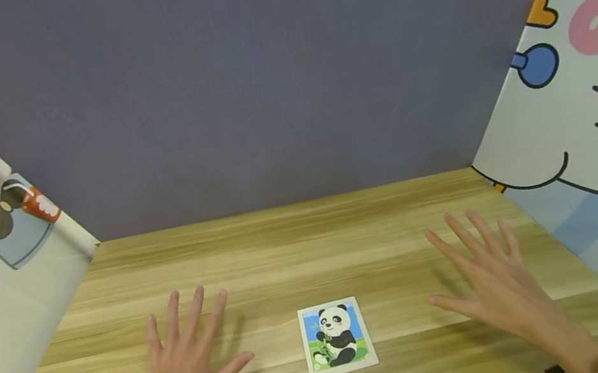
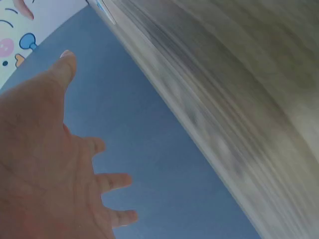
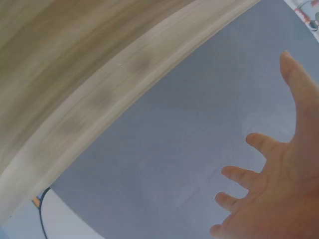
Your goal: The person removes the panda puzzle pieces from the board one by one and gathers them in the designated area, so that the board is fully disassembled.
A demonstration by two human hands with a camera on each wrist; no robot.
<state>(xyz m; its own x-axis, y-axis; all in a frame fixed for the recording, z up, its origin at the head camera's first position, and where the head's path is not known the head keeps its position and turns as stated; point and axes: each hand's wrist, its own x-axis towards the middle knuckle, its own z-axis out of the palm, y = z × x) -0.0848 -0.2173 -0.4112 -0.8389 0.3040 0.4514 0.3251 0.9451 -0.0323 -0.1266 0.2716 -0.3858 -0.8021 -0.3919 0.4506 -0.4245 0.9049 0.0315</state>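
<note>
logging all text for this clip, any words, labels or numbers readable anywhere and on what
None: no words, numbers or brand marks can be read in any view.
Panda card: a picture only, no lettering.
Side panels: cartoon drawings only.
Table and back wall: no print.

The head camera looks forward and down from above the near edge of the wooden table [image 1: 306, 237], taking in both hands, the panda card [image 1: 337, 337] between them, and the grey back wall [image 1: 259, 76]. The left wrist camera sits tight behind the left hand [image 2: 40, 169], tilted up along the tabletop toward that wall. The right wrist camera mirrors it, close behind the right hand [image 3: 284, 199]. All three views share table and grey wall.
</note>
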